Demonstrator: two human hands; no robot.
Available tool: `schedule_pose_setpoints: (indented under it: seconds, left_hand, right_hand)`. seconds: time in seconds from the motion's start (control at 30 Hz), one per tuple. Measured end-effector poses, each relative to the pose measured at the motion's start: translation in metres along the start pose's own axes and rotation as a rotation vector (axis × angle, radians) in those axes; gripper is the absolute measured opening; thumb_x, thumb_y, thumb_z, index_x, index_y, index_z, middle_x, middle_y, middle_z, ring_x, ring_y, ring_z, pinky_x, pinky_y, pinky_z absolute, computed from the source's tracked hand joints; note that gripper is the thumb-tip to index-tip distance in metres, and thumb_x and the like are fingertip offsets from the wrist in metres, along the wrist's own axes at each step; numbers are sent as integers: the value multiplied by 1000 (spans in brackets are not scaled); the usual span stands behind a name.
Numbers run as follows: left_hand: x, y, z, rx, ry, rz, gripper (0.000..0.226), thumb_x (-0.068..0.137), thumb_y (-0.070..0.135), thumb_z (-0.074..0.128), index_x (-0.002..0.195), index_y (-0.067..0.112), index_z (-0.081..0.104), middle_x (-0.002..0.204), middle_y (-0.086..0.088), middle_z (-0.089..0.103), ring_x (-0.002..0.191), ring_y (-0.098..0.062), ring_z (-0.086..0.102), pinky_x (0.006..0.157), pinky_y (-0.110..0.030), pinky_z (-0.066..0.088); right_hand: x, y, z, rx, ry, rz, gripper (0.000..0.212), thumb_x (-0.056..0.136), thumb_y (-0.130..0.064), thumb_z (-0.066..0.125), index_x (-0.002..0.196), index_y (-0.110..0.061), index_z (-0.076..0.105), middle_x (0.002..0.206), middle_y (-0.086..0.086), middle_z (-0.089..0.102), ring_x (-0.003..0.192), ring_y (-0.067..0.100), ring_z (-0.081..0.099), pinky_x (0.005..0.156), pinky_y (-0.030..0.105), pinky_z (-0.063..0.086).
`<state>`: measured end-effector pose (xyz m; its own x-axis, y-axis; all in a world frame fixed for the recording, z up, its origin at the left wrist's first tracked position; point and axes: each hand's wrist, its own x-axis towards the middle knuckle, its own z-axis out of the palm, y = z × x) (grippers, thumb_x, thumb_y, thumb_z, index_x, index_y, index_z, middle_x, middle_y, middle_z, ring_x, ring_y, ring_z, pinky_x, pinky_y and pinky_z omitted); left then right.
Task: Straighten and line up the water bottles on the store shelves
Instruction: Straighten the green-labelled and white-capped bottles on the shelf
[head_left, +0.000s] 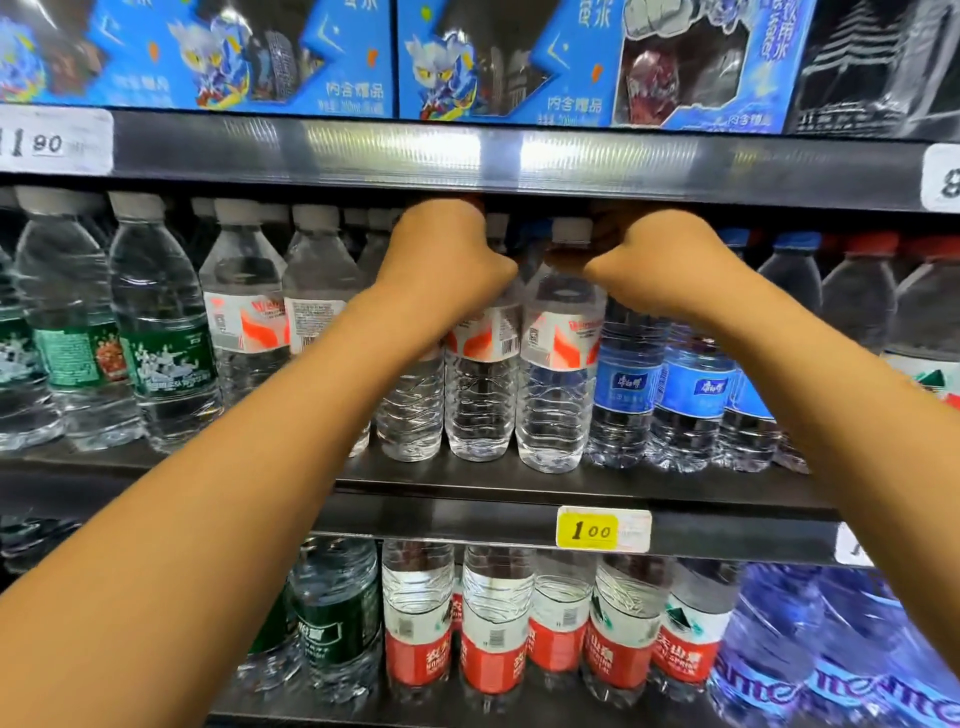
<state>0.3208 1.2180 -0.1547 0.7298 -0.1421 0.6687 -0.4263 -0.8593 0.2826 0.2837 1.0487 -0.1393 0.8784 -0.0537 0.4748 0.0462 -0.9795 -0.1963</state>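
Bottles (558, 358) stand in rows on the middle shelf (571, 486) at frame centre. Left hand (441, 254) reaches over the red-label ones; right hand (660, 260) reaches beside a white cap (571, 228). Fingers hidden behind, so either grip cannot be told.

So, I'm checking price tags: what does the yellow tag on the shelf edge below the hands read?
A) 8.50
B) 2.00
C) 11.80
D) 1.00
D: the yellow tag on the shelf edge under the red-and-white-label bottles reads 1 00.
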Motion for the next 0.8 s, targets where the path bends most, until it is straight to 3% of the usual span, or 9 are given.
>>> schedule_pose_setpoints:
  seconds: [0.1, 0.17, 0.27, 0.33, 0.4, 0.47, 0.57, 0.67, 0.8]
  left_hand:
    - [0, 7, 11, 91, 49, 11, 47, 83, 24, 65, 48, 14, 35, 51, -4, 34, 51, -26, 34, 51, -30, 29]
    - [2, 8, 13, 106, 27, -9, 50, 86, 27, 66, 49, 16, 34, 53, -2, 33, 61, -31, 39, 59, -33, 34]
    - [8, 7, 9, 88, -44, -55, 46, 88, 34, 67, 55, 15, 41, 56, -1, 35, 65, -30, 44, 58, -31, 32]
    - [9, 6, 3, 61, -91, -78, 42, 89, 35, 66, 60, 11, 47, 60, -3, 42, 67, -28, 50, 53, -30, 31]
    - [11, 4, -3, -25, -141, -96, 34, 87, 36, 69, 71, 8, 58, 75, -8, 58, 80, -28, 59, 59, -27, 38]
    - [12, 2, -7, -124, -158, -111, 36, 81, 42, 75, 77, 9, 62, 83, -8, 63, 81, -26, 60, 60, -27, 41]
    - [9, 4, -3, -79, -155, -103, 42, 85, 35, 67, 57, 10, 47, 61, -4, 47, 56, -20, 44, 45, -27, 30]
    - [3, 10, 11, 72, -48, -18, 48, 86, 33, 63, 51, 16, 35, 51, -2, 34, 49, -22, 34, 47, -30, 23]
    - [5, 10, 15, 105, -28, -25, 49, 85, 34, 67, 51, 15, 38, 53, -2, 37, 48, -18, 31, 44, -28, 20]
  right_hand:
    - [0, -1, 4, -77, 65, 13, 44, 94, -43, 57, 80, -2, 64, 86, 20, 65, 66, 28, 50, 58, 37, 38]
    - [-3, -2, 6, -97, 97, 23, 54, 93, -49, 56, 66, -3, 57, 70, 18, 58, 55, 23, 40, 51, 36, 29]
    - [-3, 0, 8, -63, 126, -29, 52, 92, -51, 56, 85, -1, 69, 90, 21, 68, 72, 32, 56, 62, 37, 46]
    - [-5, 2, 5, -22, 108, -38, 46, 92, -46, 55, 90, -2, 68, 93, 20, 68, 75, 30, 55, 62, 34, 46]
    - [-7, 5, 0, 80, 55, -3, 43, 89, -44, 58, 85, -2, 67, 89, 20, 67, 69, 24, 52, 59, 31, 41]
    - [-7, 10, -4, 189, 8, 26, 42, 86, -45, 64, 95, -5, 71, 95, 18, 71, 74, 24, 57, 64, 33, 47]
    - [-6, 11, -7, 178, -28, 39, 42, 86, -45, 66, 105, -8, 72, 102, 15, 72, 89, 29, 66, 80, 44, 56]
    - [-3, 6, -6, 80, -15, 2, 47, 87, -52, 64, 112, -13, 71, 111, 12, 71, 102, 29, 65, 88, 44, 54]
    - [-2, 1, -1, -46, 33, -15, 60, 87, -65, 56, 113, -12, 71, 109, 14, 71, 100, 32, 62, 83, 39, 52]
